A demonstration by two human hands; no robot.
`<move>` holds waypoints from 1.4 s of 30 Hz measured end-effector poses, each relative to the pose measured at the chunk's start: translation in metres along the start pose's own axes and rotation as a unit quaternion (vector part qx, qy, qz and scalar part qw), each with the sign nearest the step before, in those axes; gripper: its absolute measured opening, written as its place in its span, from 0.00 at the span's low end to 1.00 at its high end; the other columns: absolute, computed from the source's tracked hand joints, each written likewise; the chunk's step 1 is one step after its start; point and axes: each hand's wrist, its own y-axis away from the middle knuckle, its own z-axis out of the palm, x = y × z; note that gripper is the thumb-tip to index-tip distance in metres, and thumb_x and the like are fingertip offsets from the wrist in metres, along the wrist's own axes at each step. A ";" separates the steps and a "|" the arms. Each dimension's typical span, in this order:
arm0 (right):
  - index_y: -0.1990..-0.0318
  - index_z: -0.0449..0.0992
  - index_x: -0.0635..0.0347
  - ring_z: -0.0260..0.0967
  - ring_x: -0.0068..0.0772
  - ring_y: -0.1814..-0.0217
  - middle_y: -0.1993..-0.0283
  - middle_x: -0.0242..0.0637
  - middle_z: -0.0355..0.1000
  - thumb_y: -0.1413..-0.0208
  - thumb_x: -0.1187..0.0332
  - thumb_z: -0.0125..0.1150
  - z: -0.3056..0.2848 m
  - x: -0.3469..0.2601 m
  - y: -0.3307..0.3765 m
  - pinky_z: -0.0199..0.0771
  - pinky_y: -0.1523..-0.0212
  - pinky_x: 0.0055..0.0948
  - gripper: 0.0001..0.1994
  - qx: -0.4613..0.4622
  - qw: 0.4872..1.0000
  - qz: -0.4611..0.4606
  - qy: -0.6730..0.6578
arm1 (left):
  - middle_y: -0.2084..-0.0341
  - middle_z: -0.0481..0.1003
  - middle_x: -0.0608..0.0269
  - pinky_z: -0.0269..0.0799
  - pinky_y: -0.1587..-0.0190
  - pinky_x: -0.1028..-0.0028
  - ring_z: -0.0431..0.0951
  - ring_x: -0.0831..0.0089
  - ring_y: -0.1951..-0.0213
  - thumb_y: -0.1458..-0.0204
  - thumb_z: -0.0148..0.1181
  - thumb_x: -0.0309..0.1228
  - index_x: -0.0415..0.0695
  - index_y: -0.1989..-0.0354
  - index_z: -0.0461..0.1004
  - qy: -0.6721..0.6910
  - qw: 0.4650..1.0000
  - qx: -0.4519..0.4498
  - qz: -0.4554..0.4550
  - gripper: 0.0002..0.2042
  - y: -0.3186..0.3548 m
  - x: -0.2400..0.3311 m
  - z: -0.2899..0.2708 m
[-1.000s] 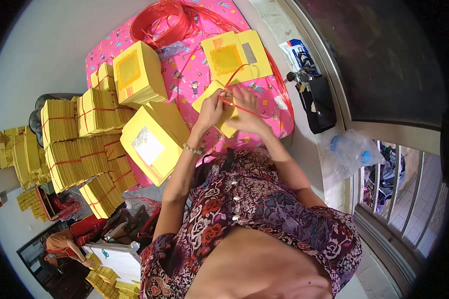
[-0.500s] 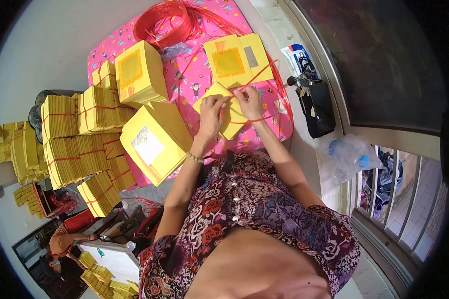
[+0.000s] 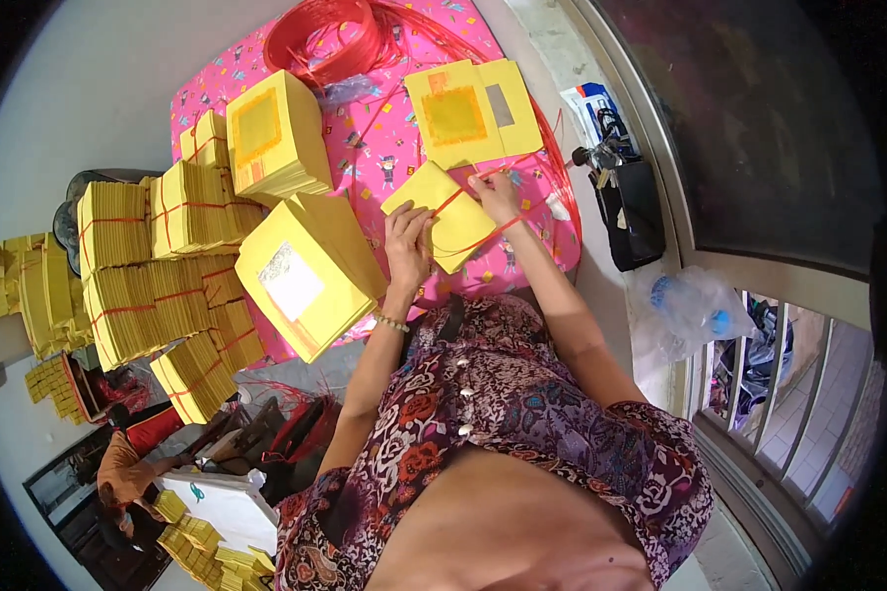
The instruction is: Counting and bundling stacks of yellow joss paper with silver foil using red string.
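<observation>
A bundle of yellow paper (image 3: 443, 212) lies tilted on the pink table in front of me. A red plastic strap (image 3: 451, 203) crosses its upper face, and a loop of it runs below toward my right wrist. My left hand (image 3: 409, 239) grips the bundle's left edge, fingertips on top near the strap. At the bundle's right corner, my right hand (image 3: 496, 197) is closed in a pinch on the strap, whose loose end sticks out to the right. Just beyond lie flat yellow paper stacks (image 3: 453, 115), one bearing an orange-bordered square.
Tall yellow paper stacks (image 3: 310, 266) stand left of my arm, with strapped bundles (image 3: 123, 315) piled farther left. A red strap coil (image 3: 325, 44) lies at the table's far end. A black case (image 3: 629, 217) and a plastic bag (image 3: 695, 305) sit on the right ledge. Another person (image 3: 123, 473) works lower left.
My left hand has drawn back to the bundle's left edge and my right hand has shifted slightly right. The strap now shows across the bundle's face, between my separated hands.
</observation>
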 end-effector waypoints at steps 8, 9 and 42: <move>0.67 0.75 0.64 0.68 0.20 0.78 0.74 0.33 0.72 0.47 0.65 0.63 0.004 0.003 0.005 0.68 0.79 0.23 0.10 -0.021 0.982 0.105 -0.155 | 0.65 0.76 0.60 0.69 0.51 0.65 0.73 0.59 0.53 0.50 0.59 0.24 0.41 0.66 0.78 0.017 1.000 0.012 -0.012 0.05 0.008 -0.019 0.000; 0.67 0.75 0.64 0.67 0.20 0.77 0.75 0.32 0.72 0.47 0.65 0.62 -0.001 0.002 0.009 0.67 0.79 0.22 0.10 0.018 0.993 0.063 -0.099 | 0.65 0.76 0.59 0.69 0.51 0.64 0.72 0.59 0.53 0.51 0.59 0.23 0.41 0.66 0.77 0.016 1.000 0.015 -0.008 0.05 0.008 -0.021 0.000; 0.54 0.71 0.48 0.65 0.26 0.56 0.57 0.27 0.69 0.39 0.69 0.48 0.031 0.088 0.096 0.69 0.53 0.39 0.09 0.097 0.801 0.474 -0.352 | 0.80 0.78 0.61 0.70 0.70 0.72 0.77 0.74 0.76 0.50 0.60 0.40 0.41 0.68 0.80 -0.061 0.947 -0.139 -0.284 0.13 -0.098 -0.064 0.026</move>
